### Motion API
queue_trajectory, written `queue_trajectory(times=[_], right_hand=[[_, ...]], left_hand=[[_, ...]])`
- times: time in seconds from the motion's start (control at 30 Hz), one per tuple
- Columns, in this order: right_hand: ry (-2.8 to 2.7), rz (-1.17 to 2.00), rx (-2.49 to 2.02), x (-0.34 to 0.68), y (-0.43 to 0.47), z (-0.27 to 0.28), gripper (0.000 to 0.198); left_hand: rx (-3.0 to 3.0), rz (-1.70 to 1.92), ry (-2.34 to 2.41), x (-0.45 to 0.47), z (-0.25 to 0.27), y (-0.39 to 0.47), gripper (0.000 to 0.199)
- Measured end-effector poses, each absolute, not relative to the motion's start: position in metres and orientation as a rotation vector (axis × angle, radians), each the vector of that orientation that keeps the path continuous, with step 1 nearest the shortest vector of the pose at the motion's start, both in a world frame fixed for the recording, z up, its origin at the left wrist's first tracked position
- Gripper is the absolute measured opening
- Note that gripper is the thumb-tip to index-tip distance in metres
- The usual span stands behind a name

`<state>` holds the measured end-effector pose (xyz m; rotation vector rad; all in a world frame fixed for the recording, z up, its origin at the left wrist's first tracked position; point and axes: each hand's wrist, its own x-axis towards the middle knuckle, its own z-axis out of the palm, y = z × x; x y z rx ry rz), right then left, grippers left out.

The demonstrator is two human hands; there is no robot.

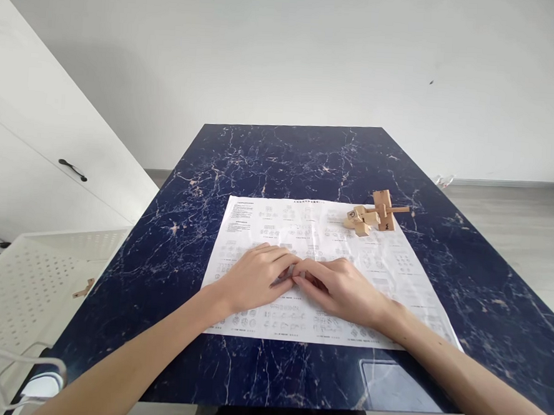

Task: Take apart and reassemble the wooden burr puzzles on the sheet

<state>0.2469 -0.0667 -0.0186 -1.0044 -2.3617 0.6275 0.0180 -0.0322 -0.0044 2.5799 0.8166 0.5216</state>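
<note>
The printed sheet (303,234) fills the middle of the frame, a broad white paper lying flat apart from soft creases, with rows of small grey diagrams across it, blocks of tiny print at its upper left and a heading along the top edge; the lettering is too small to read. At its upper right corner sit the wooden puzzle pieces: a pale knot of crossed, notched blocks (361,220) bearing dark marks, and just beside it a browner flat board (383,208), also marked, with a slim peg (401,209) poking out toward the right. Whether the pale knot and the board are joined cannot be told. The person's left hand (256,278) and right hand (342,290) rest palm down on the sheet near the centre of the frame, their fingers loosely bent and relaxed rather than clenched, the fingertips of both coming together. The paper lies directly beneath the fingers and spreads out around them on every side, while the wooden pieces stand above and to the right of the right hand's fingers, clear of them. Under everything stretches the dark blue, white-veined tabletop (270,160).
</note>
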Motion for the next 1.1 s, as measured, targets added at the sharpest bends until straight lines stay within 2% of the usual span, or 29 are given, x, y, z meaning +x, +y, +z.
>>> queue_trajectory(times=[1.1], right_hand=[[-2.413, 0.410, -0.920, 0.2479, -0.0651, -0.0165, 0.021]], left_hand=[[2.596, 0.511, 0.831, 0.0183, -0.0064, -0.0318, 0.006]])
